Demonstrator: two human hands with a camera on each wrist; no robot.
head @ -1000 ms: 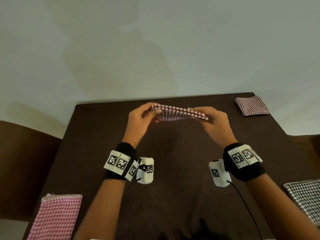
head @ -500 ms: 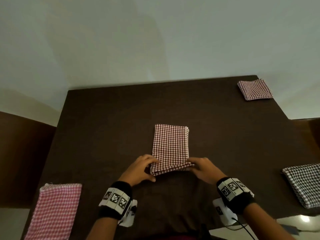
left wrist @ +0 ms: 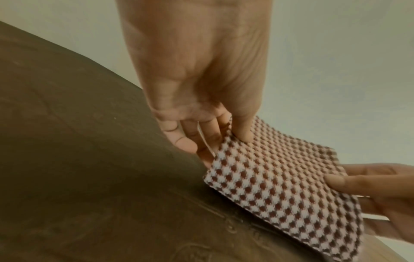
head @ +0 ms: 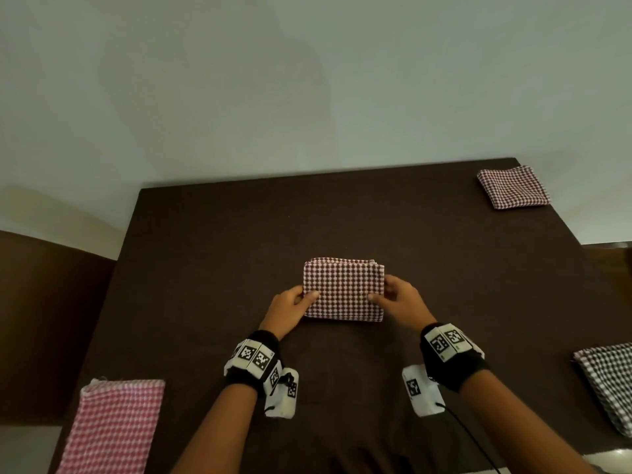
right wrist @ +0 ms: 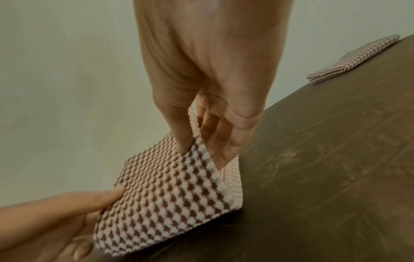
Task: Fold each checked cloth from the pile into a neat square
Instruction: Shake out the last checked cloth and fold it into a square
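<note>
A dark-red checked cloth [head: 343,289] lies folded into a small near-square in the middle of the dark brown table [head: 212,241]. My left hand [head: 297,301] pinches its left edge, thumb on top and fingers beneath [left wrist: 226,140]. My right hand [head: 393,295] pinches the right edge the same way [right wrist: 197,147]. Both wrist views show the cloth [left wrist: 280,180] [right wrist: 170,191] lifted slightly at the held edges, with the folded layers showing.
A folded dark-red checked square [head: 512,187] sits at the far right corner. A pink checked cloth [head: 114,427] lies at the near left corner. A dark checked pile [head: 608,384] rests at the right edge. A brown chair [head: 51,319] stands left of the table.
The cloth, held up in the air a second ago, was laid down as a long strip, then folded in half away from me. Both hands moved from its near end to its sides.
</note>
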